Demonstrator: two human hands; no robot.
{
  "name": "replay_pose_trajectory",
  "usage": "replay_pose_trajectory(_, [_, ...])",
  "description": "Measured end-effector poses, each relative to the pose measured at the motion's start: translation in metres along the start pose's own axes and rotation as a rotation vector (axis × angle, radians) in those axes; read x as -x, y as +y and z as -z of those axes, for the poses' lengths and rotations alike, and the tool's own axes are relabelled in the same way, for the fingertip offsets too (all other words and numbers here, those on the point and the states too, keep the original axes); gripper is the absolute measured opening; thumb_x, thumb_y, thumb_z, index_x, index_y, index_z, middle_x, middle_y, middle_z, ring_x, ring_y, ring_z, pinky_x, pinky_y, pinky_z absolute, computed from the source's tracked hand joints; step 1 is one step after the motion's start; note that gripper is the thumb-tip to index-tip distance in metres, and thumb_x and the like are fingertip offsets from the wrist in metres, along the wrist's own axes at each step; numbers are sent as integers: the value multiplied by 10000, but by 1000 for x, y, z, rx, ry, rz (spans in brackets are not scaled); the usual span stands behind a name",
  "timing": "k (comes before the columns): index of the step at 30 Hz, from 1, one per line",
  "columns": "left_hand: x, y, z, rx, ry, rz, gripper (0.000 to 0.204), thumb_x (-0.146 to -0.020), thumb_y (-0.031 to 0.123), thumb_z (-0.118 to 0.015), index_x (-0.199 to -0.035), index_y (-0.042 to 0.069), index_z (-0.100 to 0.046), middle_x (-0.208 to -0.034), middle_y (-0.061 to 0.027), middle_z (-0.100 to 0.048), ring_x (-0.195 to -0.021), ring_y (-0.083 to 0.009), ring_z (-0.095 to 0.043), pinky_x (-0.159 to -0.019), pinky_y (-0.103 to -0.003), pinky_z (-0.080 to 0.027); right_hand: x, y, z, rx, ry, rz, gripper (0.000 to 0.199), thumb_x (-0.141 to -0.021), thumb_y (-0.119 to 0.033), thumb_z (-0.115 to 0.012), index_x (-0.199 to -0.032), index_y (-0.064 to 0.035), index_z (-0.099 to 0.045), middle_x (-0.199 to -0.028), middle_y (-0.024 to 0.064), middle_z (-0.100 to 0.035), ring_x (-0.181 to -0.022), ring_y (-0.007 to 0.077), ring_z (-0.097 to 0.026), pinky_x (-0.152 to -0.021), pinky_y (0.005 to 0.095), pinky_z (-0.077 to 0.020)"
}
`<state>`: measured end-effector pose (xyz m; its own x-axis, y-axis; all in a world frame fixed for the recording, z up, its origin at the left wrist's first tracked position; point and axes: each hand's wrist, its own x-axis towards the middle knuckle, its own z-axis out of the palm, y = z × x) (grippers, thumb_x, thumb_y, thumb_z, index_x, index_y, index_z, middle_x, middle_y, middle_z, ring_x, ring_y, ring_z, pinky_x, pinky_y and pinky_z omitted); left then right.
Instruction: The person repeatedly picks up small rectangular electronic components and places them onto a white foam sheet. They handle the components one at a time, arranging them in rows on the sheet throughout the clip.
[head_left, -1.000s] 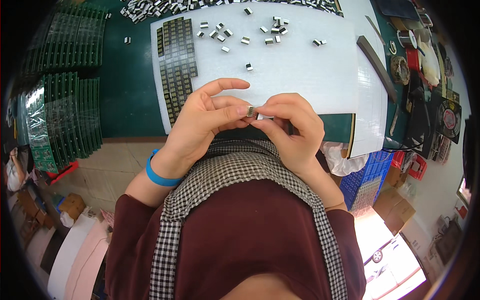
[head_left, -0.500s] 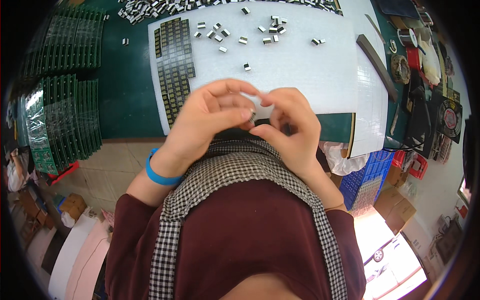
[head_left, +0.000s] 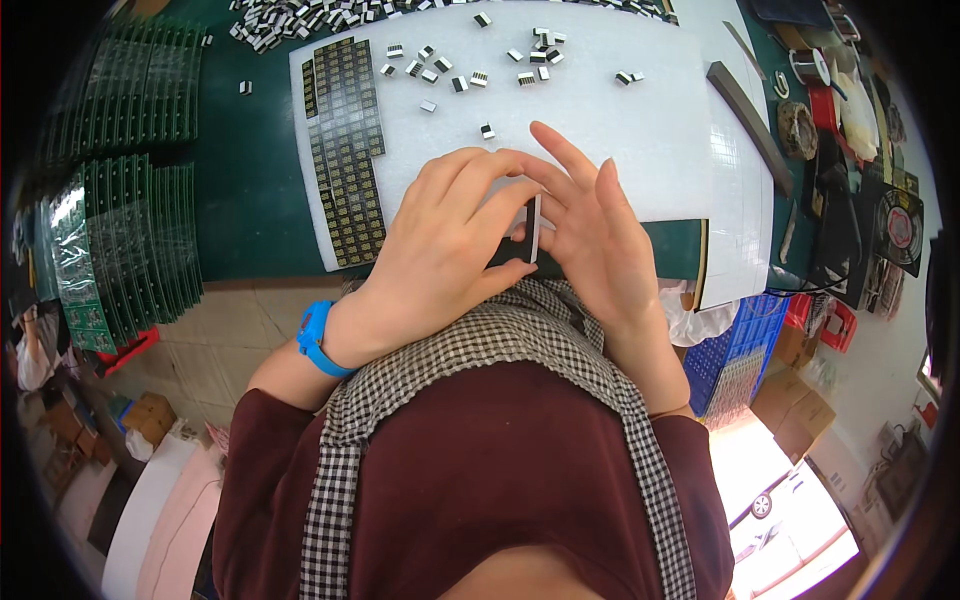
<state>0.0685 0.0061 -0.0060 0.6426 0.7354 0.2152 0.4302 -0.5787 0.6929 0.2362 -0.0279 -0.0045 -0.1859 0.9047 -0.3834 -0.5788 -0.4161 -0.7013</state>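
Observation:
My left hand (head_left: 450, 225), with a blue wristband (head_left: 316, 340), pinches a thin dark strip with a pale edge (head_left: 534, 228) between thumb and fingertips. The strip stands upright in the picture; its exact kind is unclear. Close beside it my right hand (head_left: 605, 235) is spread, two fingers raised and apart. Its other fingers reach behind the strip, and whether they touch it is partly hidden. Beyond the hands, several small black-and-white blocks (head_left: 479, 79) lie scattered on a white foam sheet (head_left: 620, 140). One block (head_left: 488, 131) lies just past my fingers.
Rows of dark pieces with yellow marks (head_left: 350, 150) cover the sheet's left side. Green circuit boards (head_left: 135, 245) stand racked at left on the green table (head_left: 240, 200). A heap of blocks (head_left: 300, 20) lies at the back. A dark bar (head_left: 750, 128) lies at right, near a blue crate (head_left: 735, 340).
My right hand has opened from a pinch, its fingers spreading upward. My left hand has turned and moved slightly right, and the dark strip now shows in it.

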Motion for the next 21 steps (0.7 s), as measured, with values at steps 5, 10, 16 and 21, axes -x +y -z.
replay_pose_trajectory(5, [0, 0, 0, -120, 18, -54, 567, -538, 136, -788, -1061, 75, -576, -1179, -92, -497, -1127, -304, -458, -928, -453, -386, 0, -1, 3, -55, -40, -37, 604, -959, -434, -411, -1390, -19, -329, -1310, 158, -444, -1091, 213, -508, -893, 345, -436])
replay_pose_trajectory(10, [3, 6, 4, -321, 81, -31, 543, -568, 202, -778, -1051, 77, -565, -1188, -98, -487, -1188, -290, -432, -972, -535, -341, 3, 8, -1, 398, 185, 119, 427, -916, -248, -579, -1243, 9, -480, -1153, 127, -557, -992, 155, -555, -854, 305, -456])
replay_pose_trajectory(16, [2, 6, -7, -372, 181, -100, 597, -548, 260, -797, -1080, 93, -584, -1217, -95, -504, -1190, -291, -455, -990, -527, -322, 8, 15, -7, 390, 283, 166, 189, -875, -63, -616, -1039, 27, -589, -931, 57, -629, -851, 96, -594, -751, 231, -479])
replay_pose_trajectory(21, [7, -6, 20, -262, 179, 81, 573, -612, 225, -779, -1128, 67, -583, -1154, -119, -542, -1073, -304, -509, -893, -427, -399, 1, 15, 12, -54, 81, -21, 281, -924, -233, -564, -1064, 9, -585, -818, 34, -578, -734, 112, -526, -706, 237, -435])
